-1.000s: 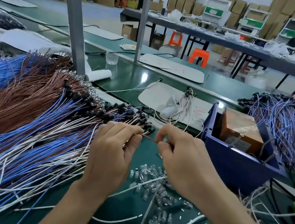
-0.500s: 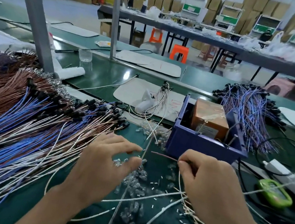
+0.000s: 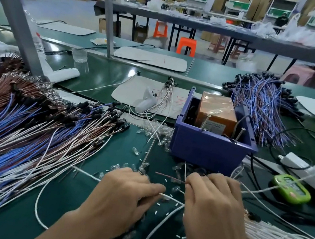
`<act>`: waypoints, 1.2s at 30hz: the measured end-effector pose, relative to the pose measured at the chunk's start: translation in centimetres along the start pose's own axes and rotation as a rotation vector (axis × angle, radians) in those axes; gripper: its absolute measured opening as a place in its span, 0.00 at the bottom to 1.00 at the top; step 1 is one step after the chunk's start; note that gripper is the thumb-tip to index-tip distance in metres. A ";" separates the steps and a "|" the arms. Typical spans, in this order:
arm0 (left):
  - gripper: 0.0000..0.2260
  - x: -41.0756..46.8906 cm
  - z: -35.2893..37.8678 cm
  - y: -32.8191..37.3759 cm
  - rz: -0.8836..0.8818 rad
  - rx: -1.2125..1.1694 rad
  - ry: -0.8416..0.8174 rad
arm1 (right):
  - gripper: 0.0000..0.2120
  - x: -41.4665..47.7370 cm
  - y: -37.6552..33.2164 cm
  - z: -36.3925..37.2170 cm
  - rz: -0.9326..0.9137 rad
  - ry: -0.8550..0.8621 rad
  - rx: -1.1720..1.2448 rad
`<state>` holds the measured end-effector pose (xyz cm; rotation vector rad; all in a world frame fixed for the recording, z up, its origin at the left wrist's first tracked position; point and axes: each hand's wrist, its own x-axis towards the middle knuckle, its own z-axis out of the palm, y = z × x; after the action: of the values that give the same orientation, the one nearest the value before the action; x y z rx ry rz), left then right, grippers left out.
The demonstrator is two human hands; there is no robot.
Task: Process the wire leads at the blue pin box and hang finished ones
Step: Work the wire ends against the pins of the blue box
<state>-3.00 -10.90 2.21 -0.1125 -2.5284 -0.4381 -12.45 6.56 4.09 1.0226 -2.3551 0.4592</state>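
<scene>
Presently pinched: white lead point(image 3: 172, 199) in left hand point(image 3: 124, 197), brown lead point(image 3: 169, 177) in right hand point(image 3: 214, 209), crosswise; blue pin box point(image 3: 208, 149) beyond, nearer right hand.

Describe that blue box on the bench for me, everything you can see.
The blue box looks like moulded plastic, open-topped, standing upright on the green bench. Inside sits an orange-brown block wrapped in glossy film, with a pale label. Thin metal pins rise near its front rim. Small clear caps lie by its left side.
</scene>
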 end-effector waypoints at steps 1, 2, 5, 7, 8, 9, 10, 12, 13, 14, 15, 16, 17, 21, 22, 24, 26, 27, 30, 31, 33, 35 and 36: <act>0.12 0.1 0.2 0.2 0.023 0.035 0.009 | 0.08 -0.1 -0.5 0.1 -0.005 0.019 0.048; 0.11 0.1 0.4 0.4 0.048 0.066 0.026 | 0.07 -0.1 -1.0 0.1 -0.012 0.028 0.098; 0.09 0.1 0.8 0.6 0.114 0.121 0.113 | 0.07 -0.3 -2.0 0.0 -0.032 -0.008 0.194; 0.09 0.1 0.9 0.3 0.111 0.120 0.146 | 0.08 -0.4 -2.1 -0.2 -0.055 -0.024 0.192; 0.10 0.2 0.8 0.1 0.084 0.116 0.159 | 0.09 -0.4 -2.0 -0.3 -0.071 -0.023 0.178; 0.10 0.1 0.7 -0.2 0.036 0.092 0.167 | 0.11 -0.4 -1.8 -0.5 -0.081 -0.020 0.162; 0.11 0.1 0.5 -0.5 -0.040 0.038 0.183 | 0.12 -0.3 -1.5 -0.8 -0.082 -0.017 0.140; 0.09 0.1 -0.5 -1.2 -0.277 -0.217 0.211 | 0.13 -0.2 -0.6 -1.5 -0.059 0.013 0.081; 0.10 -0.1 -1.1 -1.7 -0.380 -0.346 0.228 | 0.13 -0.2 0.1 -1.8 -0.036 0.038 0.054; 0.11 -0.1 -1.7 -2.1 -0.434 -0.424 0.252 | 0.13 -0.2 0.9 -2.1 -0.008 0.062 0.032; 0.13 -0.2 -2.2 -2.6 -0.448 -0.446 0.279 | 0.12 -0.2 1.6 -2.3 0.020 0.081 0.012; 0.13 -0.2 -2.7 -2.9 -0.462 -0.462 0.296 | 0.13 -0.1 2.3 -2.5 0.047 0.094 -0.002; 0.12 -0.2 -3.0 -3.3 -0.476 -0.486 0.313 | 0.13 0.0 2.9 -2.7 0.065 0.099 -0.016; 0.10 0.0 -2.9 -4.1 -0.621 -0.642 0.392 | 0.07 0.3 4.3 -3.0 0.112 0.066 -0.026; 0.10 0.1 -2.7 -4.2 -0.661 -0.687 0.416 | 0.06 0.4 4.5 -3.0 0.123 0.059 -0.027; 0.10 0.2 -2.4 -4.7 -0.717 -0.694 0.451 | 0.07 0.3 4.9 -2.8 0.154 0.036 -0.030; 0.12 0.0 -2.2 -5.0 -0.752 -0.631 0.435 | 0.07 0.2 5.2 -2.6 0.180 0.022 -0.024; 0.12 -0.1 -2.0 -5.2 -0.761 -0.579 0.412 | 0.07 0.1 5.4 -2.5 0.190 0.018 -0.015; 0.11 -0.4 -1.7 -4.9 -0.729 -0.374 0.355 | 0.07 0.1 5.9 -2.3 0.231 -0.009 0.024; 0.11 -0.4 -1.7 -4.7 -0.708 -0.327 0.346 | 0.07 0.2 6.2 -2.2 0.249 -0.020 0.035; 0.11 -0.4 -1.6 -4.4 -0.683 -0.288 0.332 | 0.06 0.2 6.6 -2.2 0.273 -0.036 0.056; 0.11 -0.5 -1.6 -4.5 -0.669 -0.285 0.326 | 0.05 0.3 6.8 -2.1 0.291 -0.058 0.074; 0.11 -0.5 -1.6 -4.6 -0.666 -0.290 0.326 | 0.05 0.4 6.9 -2.0 0.299 -0.078 0.082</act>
<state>-2.56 -15.76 1.87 0.6558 -2.1125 -0.9899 -17.13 11.84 5.23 0.7360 -2.5903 0.6416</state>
